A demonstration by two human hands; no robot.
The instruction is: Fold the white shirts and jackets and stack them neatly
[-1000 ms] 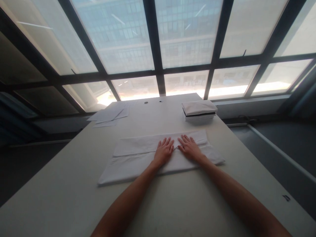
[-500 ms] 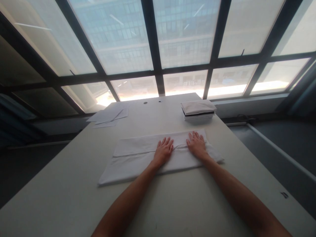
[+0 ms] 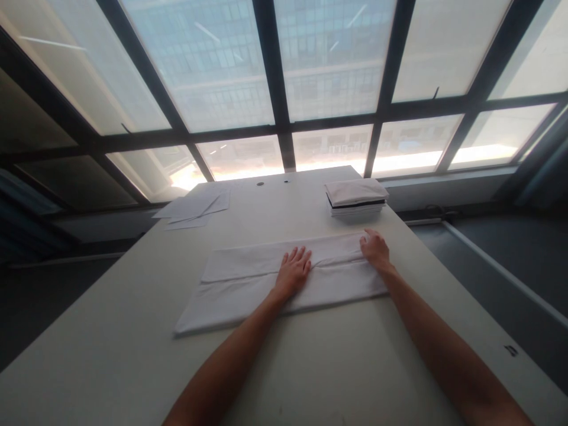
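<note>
A long white cloth [image 3: 239,284], folded into a strip, lies across the pale table [image 3: 310,367]. My left hand [image 3: 294,268] rests flat on the middle of the cloth with its fingers spread. My right hand [image 3: 376,248] is at the cloth's right end, its fingers curled around the edge there. Both forearms reach in from the near edge of the table.
A stack of folded white cloths with a dark layer [image 3: 356,198] sits at the far right of the table. Loose paper sheets [image 3: 195,210] lie at the far left. Large windows [image 3: 284,77] stand behind the table, with the floor dropping away to the right.
My right hand slid to the right along the cloth, from beside the left hand to the cloth's right end, and its fingers curled. The left hand stayed in place.
</note>
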